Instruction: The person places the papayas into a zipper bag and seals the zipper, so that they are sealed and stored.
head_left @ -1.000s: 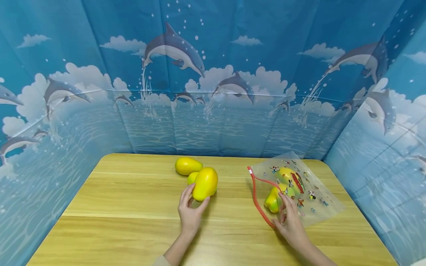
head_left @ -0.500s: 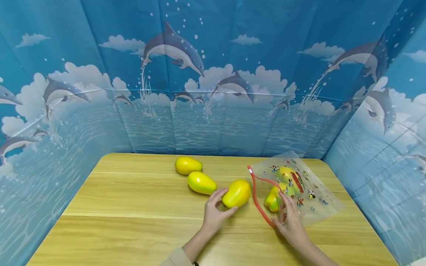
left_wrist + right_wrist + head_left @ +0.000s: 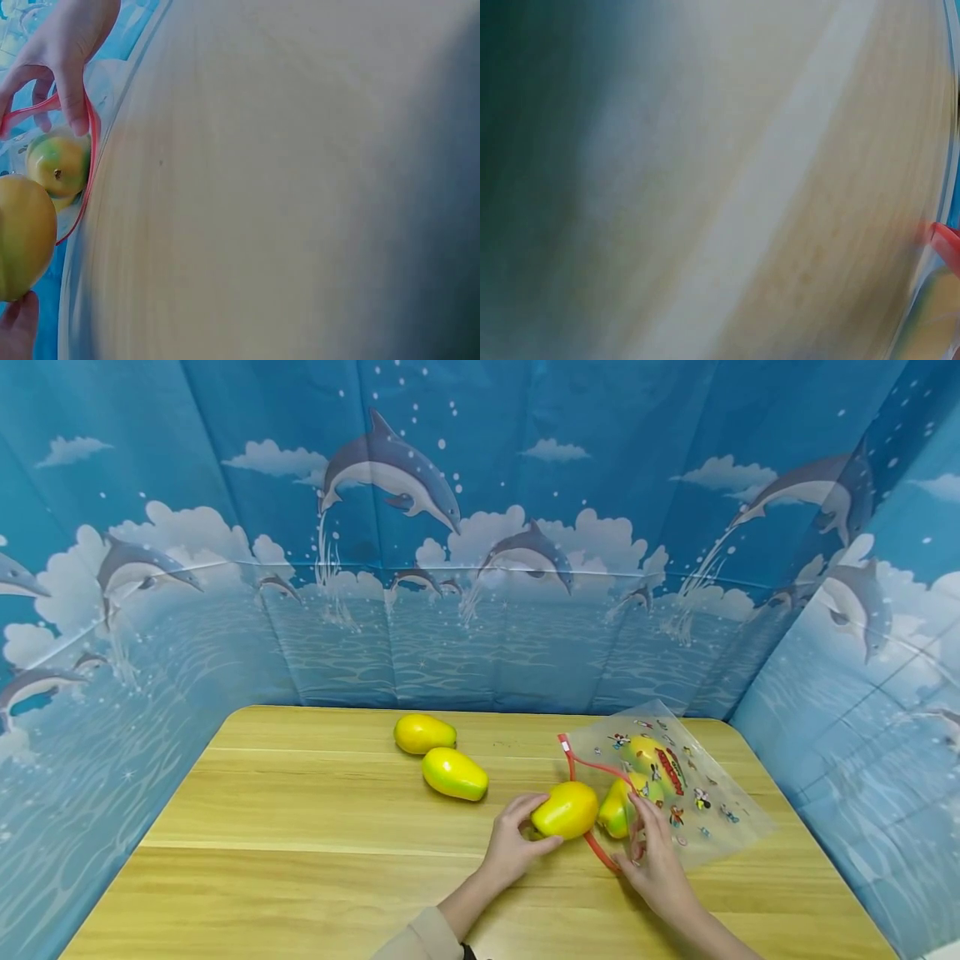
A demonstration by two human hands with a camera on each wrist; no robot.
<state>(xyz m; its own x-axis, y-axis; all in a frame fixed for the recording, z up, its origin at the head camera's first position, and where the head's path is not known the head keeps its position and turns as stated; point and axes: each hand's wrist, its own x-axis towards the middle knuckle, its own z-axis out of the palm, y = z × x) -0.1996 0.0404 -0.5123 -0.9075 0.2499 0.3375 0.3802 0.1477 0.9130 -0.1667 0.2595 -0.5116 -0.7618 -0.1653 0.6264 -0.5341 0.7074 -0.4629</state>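
Observation:
My left hand (image 3: 512,845) grips a yellow papaya (image 3: 566,811), fingers on one side and thumb on the other. The papaya is at the mouth of a clear zip bag (image 3: 720,777), in front of part of its red zip edge (image 3: 600,852). My right hand (image 3: 658,864) pinches that edge and keeps the mouth apart. Two yellow-green papayas lie in the bag; the nearer papaya (image 3: 615,810) shows its green end at the mouth. In the left wrist view, the held papaya (image 3: 26,236) is beside the bagged papaya (image 3: 58,165). The right wrist view catches only a bit of red zip (image 3: 946,244).
Two more papayas lie left of the hands: one papaya (image 3: 424,733) toward the back edge, another papaya (image 3: 454,773) just in front of it. The wooden table (image 3: 262,827) ends at a blue dolphin-print curtain (image 3: 480,635) behind and at both sides.
My left hand has carried the papaya rightward from beside the other two to the bag's mouth. The right hand and bag have stayed put.

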